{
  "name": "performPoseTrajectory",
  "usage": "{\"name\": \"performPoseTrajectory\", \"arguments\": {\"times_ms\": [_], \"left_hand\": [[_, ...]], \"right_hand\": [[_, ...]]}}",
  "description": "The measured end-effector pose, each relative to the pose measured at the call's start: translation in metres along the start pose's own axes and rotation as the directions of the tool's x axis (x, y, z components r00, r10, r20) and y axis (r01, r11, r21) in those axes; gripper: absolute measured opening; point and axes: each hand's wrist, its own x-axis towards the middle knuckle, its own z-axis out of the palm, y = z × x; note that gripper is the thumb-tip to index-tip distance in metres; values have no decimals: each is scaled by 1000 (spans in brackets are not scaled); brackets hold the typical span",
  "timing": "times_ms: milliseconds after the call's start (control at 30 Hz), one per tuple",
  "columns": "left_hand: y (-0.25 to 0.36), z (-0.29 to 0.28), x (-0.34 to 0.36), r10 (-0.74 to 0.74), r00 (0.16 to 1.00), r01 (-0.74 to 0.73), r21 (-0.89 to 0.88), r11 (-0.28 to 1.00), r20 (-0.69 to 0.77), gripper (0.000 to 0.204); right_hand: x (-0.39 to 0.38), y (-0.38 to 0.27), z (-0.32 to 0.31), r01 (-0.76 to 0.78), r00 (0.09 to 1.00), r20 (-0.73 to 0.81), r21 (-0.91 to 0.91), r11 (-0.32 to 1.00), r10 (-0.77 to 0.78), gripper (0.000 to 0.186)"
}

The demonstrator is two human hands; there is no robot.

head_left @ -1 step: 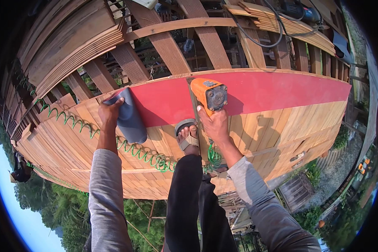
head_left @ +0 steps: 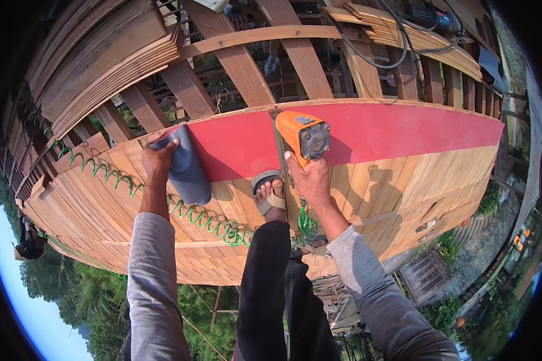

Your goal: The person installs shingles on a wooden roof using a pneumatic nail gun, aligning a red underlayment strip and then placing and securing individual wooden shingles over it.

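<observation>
My left hand [head_left: 158, 157] grips the far end of a roll of sheeting [head_left: 191, 171], grey outside with a red edge showing. From the roll, a red strip of sheeting [head_left: 397, 129] runs rightward over the wooden boards. My right hand [head_left: 310, 179] is wrapped round the handle of an orange and black nail gun [head_left: 301, 133]. Its nose points at the strip's far edge, beside a thin dark wooden batten [head_left: 281, 144]; whether it touches is hidden. A green coiled hose [head_left: 307, 224] hangs from the handle. My sandalled foot [head_left: 270, 195] stands at the strip's near edge.
Beyond the strip lie open wooden rafters [head_left: 244, 66] with gaps between them. Stacked boards [head_left: 111, 78] rest at far left, more boards [head_left: 397, 39] at far right by a power tool [head_left: 433, 18] with a black cable. The boarded roof [head_left: 180, 265] drops off at its near edge.
My right hand and the nail gun have shifted very slightly to the right. The roll and my left hand look almost the same.
</observation>
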Motion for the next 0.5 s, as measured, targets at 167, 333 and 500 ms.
{"name": "performPoseTrajectory", "arguments": {"times_ms": [167,333,500], "left_hand": [[-5,-3,6,8,999,-7,20,1000,-37,42],[-6,-7,8,-31,999,32,10,999,-24,57],[9,-2,-4,-57,998,57,6,998,-3,54]], "right_hand": [[3,-7,3,106,994,-20,23,994,-106,19],[21,-18,1,-57,987,135,-198,979,85,20],[8,-21,-7,160,987,-8,-69,985,-161,26]]}}
